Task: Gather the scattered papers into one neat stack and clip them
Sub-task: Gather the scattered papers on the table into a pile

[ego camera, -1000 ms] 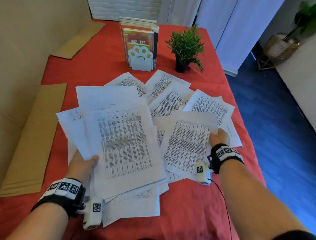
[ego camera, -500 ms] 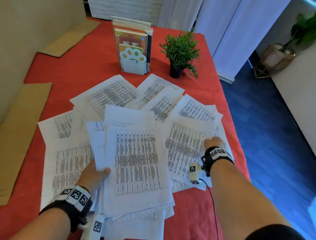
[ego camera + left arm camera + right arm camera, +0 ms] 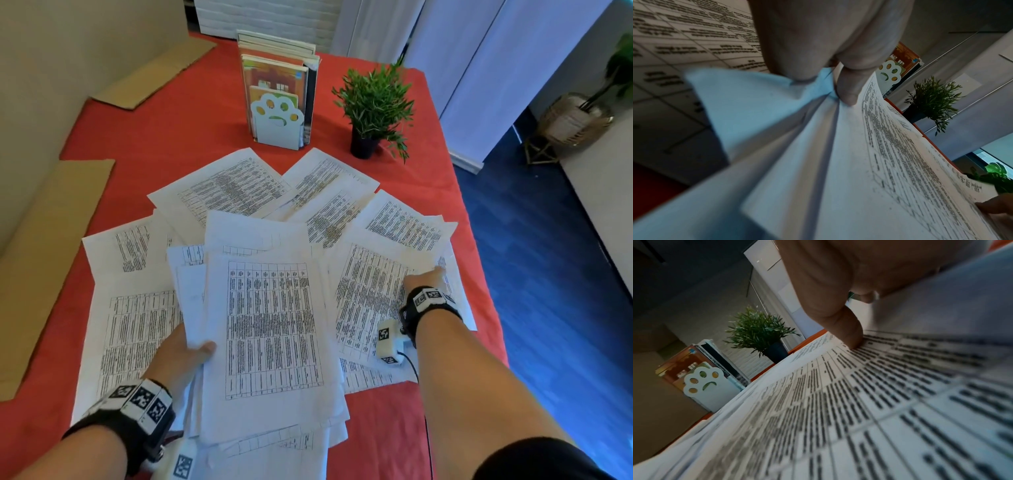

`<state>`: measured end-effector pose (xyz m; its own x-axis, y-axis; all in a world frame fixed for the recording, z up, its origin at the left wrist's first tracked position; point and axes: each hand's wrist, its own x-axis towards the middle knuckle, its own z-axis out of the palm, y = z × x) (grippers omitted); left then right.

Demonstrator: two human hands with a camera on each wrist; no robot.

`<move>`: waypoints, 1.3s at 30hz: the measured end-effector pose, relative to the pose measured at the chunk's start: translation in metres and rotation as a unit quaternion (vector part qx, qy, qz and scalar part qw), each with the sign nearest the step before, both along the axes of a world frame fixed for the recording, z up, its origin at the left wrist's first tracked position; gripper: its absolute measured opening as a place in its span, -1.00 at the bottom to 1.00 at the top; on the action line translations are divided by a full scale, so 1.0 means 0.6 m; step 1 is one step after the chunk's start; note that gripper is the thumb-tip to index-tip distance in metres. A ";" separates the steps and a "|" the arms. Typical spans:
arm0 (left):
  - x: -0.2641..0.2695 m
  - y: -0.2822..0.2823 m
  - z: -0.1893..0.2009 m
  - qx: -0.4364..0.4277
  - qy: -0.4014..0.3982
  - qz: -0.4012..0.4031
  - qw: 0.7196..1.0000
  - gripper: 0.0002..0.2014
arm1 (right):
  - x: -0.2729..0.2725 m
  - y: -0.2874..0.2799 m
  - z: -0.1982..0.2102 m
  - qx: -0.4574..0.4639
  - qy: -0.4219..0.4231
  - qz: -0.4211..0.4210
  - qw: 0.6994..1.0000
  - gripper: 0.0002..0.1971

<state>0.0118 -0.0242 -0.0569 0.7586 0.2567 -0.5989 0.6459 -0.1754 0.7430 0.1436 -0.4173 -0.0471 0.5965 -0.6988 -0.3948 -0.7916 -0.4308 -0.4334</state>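
Several sheets form a bundle (image 3: 270, 329) pinched by the left hand (image 3: 178, 359), thumb (image 3: 846, 87) on top, near the table's (image 3: 171, 137) front edge. The right hand (image 3: 423, 279) presses its thumb (image 3: 844, 327) on a printed sheet (image 3: 370, 291) by the right edge; its fingers' hold cannot be told.

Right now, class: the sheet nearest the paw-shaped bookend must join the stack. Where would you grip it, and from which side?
Pinch that sheet at its left corner, coming in from the left over the red tablecloth. That corner lies flat and uncovered, while the near edge is overlapped by other papers, so I would slide it outward, then lift.
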 end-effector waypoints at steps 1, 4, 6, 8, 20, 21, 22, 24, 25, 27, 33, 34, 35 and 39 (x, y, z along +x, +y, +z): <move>0.000 0.000 0.000 -0.005 0.002 0.005 1.000 -0.49 | -0.001 -0.001 0.001 0.003 -0.021 0.004 1.000 -0.40; 0.001 -0.001 0.000 -0.007 0.002 0.005 1.000 -0.49 | -0.002 -0.006 -0.005 0.008 -0.071 0.019 0.997 -0.58; 0.002 0.000 -0.002 -0.009 -0.002 0.013 1.000 -0.49 | -0.002 -0.010 0.001 0.011 -0.105 0.024 0.994 -0.75; 0.002 0.007 -0.004 -0.011 -0.007 0.028 1.000 -0.49 | -0.003 -0.013 0.016 0.011 -0.158 0.008 0.987 -0.79; -0.003 0.090 0.011 0.057 -0.021 0.033 0.998 -0.56 | -0.063 -0.005 0.108 0.100 -0.196 0.114 0.969 -0.77; -0.005 0.085 0.016 0.054 -0.019 0.023 0.998 -0.57 | -0.069 0.006 0.114 0.116 -0.199 0.117 0.966 -0.75; -0.007 0.079 0.018 0.050 -0.016 0.014 0.999 -0.56 | -0.072 0.015 0.114 0.127 -0.202 0.114 0.964 -0.71; -0.011 0.065 0.023 0.030 -0.013 0.005 0.999 -0.57 | -0.078 0.036 0.112 0.142 -0.198 0.126 0.962 -0.69; -0.013 0.059 0.026 0.020 -0.014 0.003 1.000 -0.57 | -0.083 0.050 0.113 0.150 -0.201 0.139 0.958 -0.78; -0.014 0.045 0.032 0.007 -0.017 -0.003 1.000 -0.56 | -0.093 0.079 0.112 0.162 -0.205 0.163 0.951 -0.88; -0.020 0.018 0.050 -0.028 -0.043 -0.018 0.999 -0.45 | -0.124 0.175 0.085 0.177 -0.107 0.212 0.955 -0.68; -0.021 0.017 0.051 -0.032 -0.043 -0.025 0.998 -0.42 | -0.132 0.189 0.076 0.178 -0.096 0.213 0.956 -0.68; -0.021 0.016 0.051 -0.036 -0.048 -0.026 0.998 -0.40 | -0.140 0.204 0.066 0.181 -0.090 0.216 0.955 -0.70; -0.022 0.024 0.029 -0.011 -0.057 -0.033 0.998 -0.41 | -0.165 0.259 0.038 0.215 -0.071 0.246 0.942 -0.69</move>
<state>-0.0017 -0.0100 -0.0393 0.8369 0.1920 -0.5126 0.5445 -0.1971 0.8152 0.0449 -0.2617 -0.0244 0.8746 -0.1170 -0.4704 -0.4627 -0.4912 -0.7380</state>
